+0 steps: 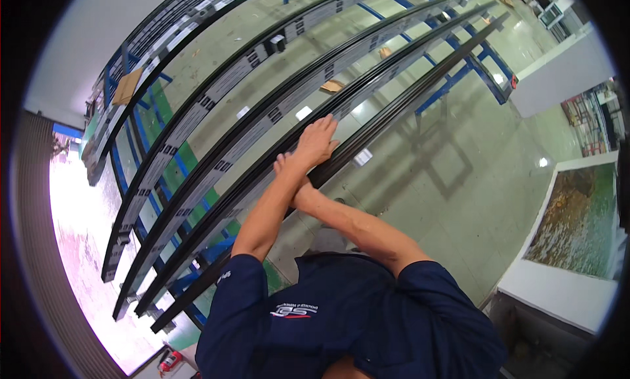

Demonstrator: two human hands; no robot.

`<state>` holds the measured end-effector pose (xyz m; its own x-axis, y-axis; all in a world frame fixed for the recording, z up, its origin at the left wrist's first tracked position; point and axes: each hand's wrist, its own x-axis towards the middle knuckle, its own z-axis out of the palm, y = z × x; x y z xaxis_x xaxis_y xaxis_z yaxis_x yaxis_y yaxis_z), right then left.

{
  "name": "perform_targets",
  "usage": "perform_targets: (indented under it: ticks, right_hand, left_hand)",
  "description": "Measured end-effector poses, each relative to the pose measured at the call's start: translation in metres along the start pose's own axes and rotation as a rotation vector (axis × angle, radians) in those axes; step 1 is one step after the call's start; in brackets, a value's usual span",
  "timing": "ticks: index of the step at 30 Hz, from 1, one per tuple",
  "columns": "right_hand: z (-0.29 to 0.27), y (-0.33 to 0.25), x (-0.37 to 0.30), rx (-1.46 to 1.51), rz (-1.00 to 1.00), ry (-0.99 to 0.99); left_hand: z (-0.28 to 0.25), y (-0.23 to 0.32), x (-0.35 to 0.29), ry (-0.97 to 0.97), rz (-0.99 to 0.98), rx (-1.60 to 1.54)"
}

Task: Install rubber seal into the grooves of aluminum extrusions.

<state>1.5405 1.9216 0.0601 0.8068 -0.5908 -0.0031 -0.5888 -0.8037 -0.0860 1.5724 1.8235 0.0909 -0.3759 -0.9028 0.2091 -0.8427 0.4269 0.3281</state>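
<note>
Several long black frame profiles lie side by side, slanting from lower left to upper right. My forearms cross, the left one on top. My left hand [318, 141] rests over one black profile [252, 179], its fingers stretched out along the profile. Below my left wrist, my right hand [287, 164] reaches across, with its fingers curled over the same profile; my left forearm hides much of that hand. The nearest black profile [403, 98] runs just beside my hands. A farther profile [197, 113] carries pale film and small dark clips.
Blue metal stands [441, 90] support the profiles above a pale tiled floor. More profiles [177, 28] are stacked at the far left, with a cardboard piece [126, 85] there. To the right stands a white-edged counter [558, 307] with a picture panel. A red object [169, 361] lies lower left.
</note>
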Motion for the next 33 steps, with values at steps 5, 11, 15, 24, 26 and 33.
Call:
perform_targets:
  ticks: [5, 11, 15, 24, 26, 33]
  right_hand:
    - [0.044, 0.052, -0.004, 0.082, 0.022, 0.213]
    - [0.0, 0.18, -0.041, 0.801, -0.233, -0.116]
    - [-0.077, 0.375, -0.083, 1.076, 0.037, -0.026]
    - [-0.05, 0.785, -0.075, -0.041, 0.401, 0.177]
    - [-0.054, 0.768, -0.064, 0.016, 0.356, 0.193]
    - [-0.065, 0.795, -0.076, 0.033, 0.25, 0.215]
  left_hand:
    - [0.022, 0.03, 0.071, -0.166, -0.107, 0.069]
    - [0.012, 0.042, 0.077, -0.174, -0.281, -0.026]
    - [0.011, 0.048, 0.066, -0.123, -0.52, -0.109]
    - [0.044, 0.086, 0.104, -0.055, -0.779, -0.038]
    - [0.04, 0.105, 0.1, -0.022, -0.837, -0.02]
    - [0.05, 0.109, 0.121, 0.023, -0.846, -0.142]
